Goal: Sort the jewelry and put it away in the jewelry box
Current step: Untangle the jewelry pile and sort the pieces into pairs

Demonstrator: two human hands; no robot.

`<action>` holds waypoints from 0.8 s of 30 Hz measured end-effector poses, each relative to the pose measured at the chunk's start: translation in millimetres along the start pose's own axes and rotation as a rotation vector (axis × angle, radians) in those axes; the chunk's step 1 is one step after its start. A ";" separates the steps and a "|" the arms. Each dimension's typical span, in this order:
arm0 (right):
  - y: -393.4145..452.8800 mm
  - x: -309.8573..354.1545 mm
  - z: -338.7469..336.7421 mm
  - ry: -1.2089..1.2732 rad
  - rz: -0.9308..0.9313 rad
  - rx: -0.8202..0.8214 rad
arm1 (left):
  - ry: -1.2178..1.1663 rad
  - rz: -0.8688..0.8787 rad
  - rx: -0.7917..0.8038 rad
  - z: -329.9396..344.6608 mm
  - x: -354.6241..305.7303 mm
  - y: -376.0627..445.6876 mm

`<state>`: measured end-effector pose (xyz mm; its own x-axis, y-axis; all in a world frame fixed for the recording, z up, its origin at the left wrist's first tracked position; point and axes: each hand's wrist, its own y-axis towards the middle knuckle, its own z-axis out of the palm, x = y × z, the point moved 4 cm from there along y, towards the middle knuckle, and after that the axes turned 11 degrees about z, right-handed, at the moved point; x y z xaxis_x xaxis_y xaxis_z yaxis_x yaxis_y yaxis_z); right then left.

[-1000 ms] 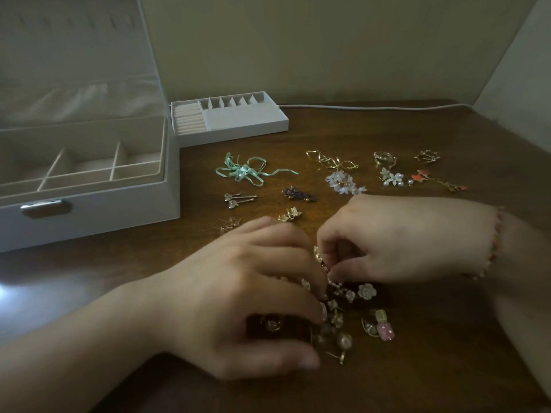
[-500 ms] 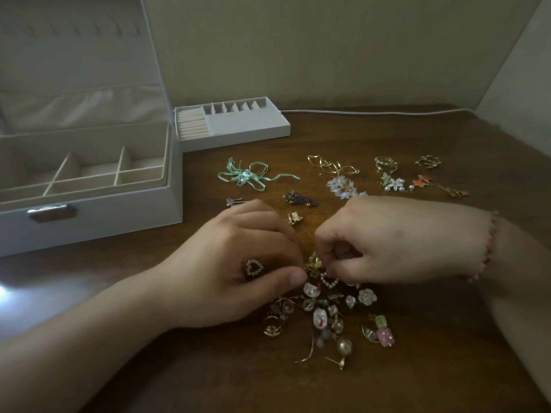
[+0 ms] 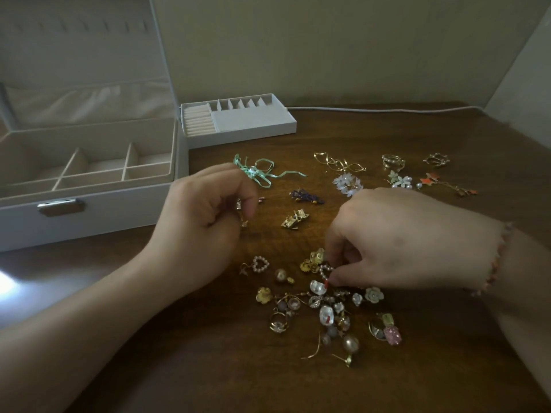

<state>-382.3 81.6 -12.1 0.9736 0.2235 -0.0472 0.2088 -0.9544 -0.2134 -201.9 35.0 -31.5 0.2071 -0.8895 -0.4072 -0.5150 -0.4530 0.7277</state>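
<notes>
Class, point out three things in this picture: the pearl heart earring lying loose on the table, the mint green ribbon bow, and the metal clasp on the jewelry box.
pearl heart earring (image 3: 261,264), head view, its pearl loop.
mint green ribbon bow (image 3: 258,172), head view, its knot.
metal clasp (image 3: 61,206), head view, its middle.

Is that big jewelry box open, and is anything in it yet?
Open: the jewelry box has its lid standing upright. The visible compartments look empty; jewelry lies on the table.

A dark brown wooden table (image 3: 417,377) stands against a plain pale wall (image 3: 328,46), a white cable (image 3: 387,109) runs along its back edge, and a bright glare (image 3: 6,283) marks its left side.
</notes>
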 end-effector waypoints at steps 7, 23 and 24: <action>-2.5 -8.5 -5.5 0.092 0.012 -0.004 | 0.043 0.116 0.456 -2.3 5.5 1.1; 0.3 5.4 -0.2 0.039 0.056 -0.108 | 0.047 0.139 0.725 -0.3 17.8 -6.4; 0.1 5.4 0.0 0.047 0.059 -0.106 | 0.037 0.129 0.718 0.0 17.7 -6.0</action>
<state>-377.0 82.8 -12.4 0.9872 0.1590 -0.0105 0.1570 -0.9817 -0.1074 -195.1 22.1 -43.1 0.1295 -0.9405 -0.3142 -0.9531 -0.2055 0.2221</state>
